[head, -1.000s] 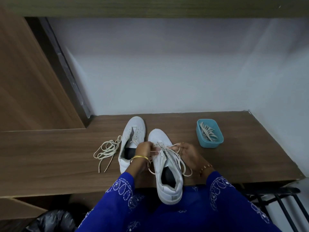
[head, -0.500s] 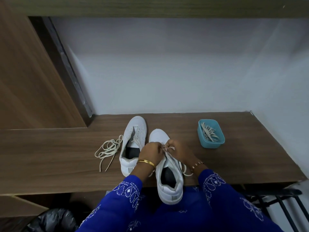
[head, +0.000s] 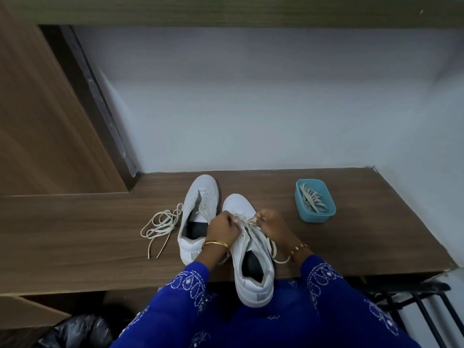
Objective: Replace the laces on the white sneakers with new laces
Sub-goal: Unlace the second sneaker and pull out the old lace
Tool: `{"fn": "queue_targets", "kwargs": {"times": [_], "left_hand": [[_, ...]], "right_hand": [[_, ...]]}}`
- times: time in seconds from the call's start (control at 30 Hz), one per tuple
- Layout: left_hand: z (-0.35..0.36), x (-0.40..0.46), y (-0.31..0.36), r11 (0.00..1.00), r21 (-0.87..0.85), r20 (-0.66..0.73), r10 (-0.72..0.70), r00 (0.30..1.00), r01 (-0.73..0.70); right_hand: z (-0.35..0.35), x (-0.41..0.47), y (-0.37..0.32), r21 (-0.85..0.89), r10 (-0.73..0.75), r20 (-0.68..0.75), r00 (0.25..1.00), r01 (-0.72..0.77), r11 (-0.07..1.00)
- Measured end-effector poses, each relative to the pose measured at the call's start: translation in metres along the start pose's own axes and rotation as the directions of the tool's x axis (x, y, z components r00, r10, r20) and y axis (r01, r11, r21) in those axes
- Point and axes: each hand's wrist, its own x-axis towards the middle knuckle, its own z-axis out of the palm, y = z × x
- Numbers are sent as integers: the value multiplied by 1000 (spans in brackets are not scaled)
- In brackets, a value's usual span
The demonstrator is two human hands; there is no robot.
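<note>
Two white sneakers stand on the wooden table point(head: 351, 237). The left sneaker point(head: 198, 214) has its upper eyelets unlaced. The right sneaker point(head: 253, 257) overhangs the table's front edge, heel towards me. My left hand point(head: 222, 228) and my right hand point(head: 272, 226) each pinch the cream lace point(head: 247, 222) over its upper eyelets, close together. Loose ends of this lace hang by my right wrist. A loose cream lace point(head: 160, 224) lies tangled left of the sneakers.
A small blue tub point(head: 315, 200) holding several flat laces sits to the right of the sneakers. A wooden panel rises at the left, a white wall behind. A black bag point(head: 75, 330) and a dark metal rack point(head: 414, 297) lie below the table.
My hands, first spread to either side of the right sneaker, came together over its laces and now sit slightly apart again, still pinching the lace.
</note>
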Motion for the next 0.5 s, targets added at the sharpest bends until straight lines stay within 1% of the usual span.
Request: {"fn": "queue_targets", "kwargs": {"times": [0.03, 0.07, 0.1, 0.13, 0.17, 0.2, 0.23, 0.27, 0.3, 0.33, 0.37, 0.4, 0.43, 0.47, 0.5], "left_hand": [[-3, -1, 2, 966, -234, 22, -110, 994, 112], [-5, -1, 4, 869, -439, 75, -217, 973, 227], [-8, -2, 7, 741, -589, 149, -293, 945, 322], [-12, -2, 8, 600, -706, 203, -338, 919, 376], [-14, -3, 7, 496, -780, 214, -360, 908, 381], [-16, -4, 9, 439, -820, 210, -366, 907, 367], [-16, -5, 9, 420, -842, 191, -358, 914, 340], [-14, -6, 8, 466, -833, 138, -346, 928, 297], [-12, -6, 5, 567, -788, 57, -321, 945, 240], [-10, -6, 1, 687, -707, -40, -277, 960, 169], [-9, -6, -1, 793, -604, -148, -204, 968, 74], [-9, -7, -2, 864, -504, -236, -116, 965, -20], [-10, -6, -5, 906, -410, -297, -29, 954, -100], [-11, -5, -6, 931, -327, -322, 52, 945, -162], [-11, -2, -7, 945, -254, -305, 125, 944, -207]], "right_hand": [[-2, -3, 1, 125, 55, -14, 998, -52, 991], [-4, -6, 3, 300, 116, -9, 993, -108, 948], [-6, -9, 5, 453, 155, 15, 988, -145, 880], [-8, -12, 8, 616, 190, 65, 980, -190, 765], [-9, -14, 11, 719, 208, 135, 969, -240, 652], [-11, -18, 13, 799, 211, 208, 955, -291, 527], [-11, -19, 15, 825, 210, 247, 946, -319, 466], [-11, -19, 14, 826, 228, 253, 940, -332, 455], [-8, -18, 13, 791, 259, 198, 945, -310, 528], [-7, -16, 12, 706, 284, 104, 953, -272, 654], [-7, -14, 10, 525, 269, -18, 963, -220, 822], [-8, -12, 7, 288, 196, -135, 971, -151, 946], [-8, -11, 4, 68, 78, -197, 977, -66, 996], [-8, -8, 3, -70, -33, -178, 983, 21, 997], [-7, -5, 2, -141, -125, -105, 987, 110, 984]]}}
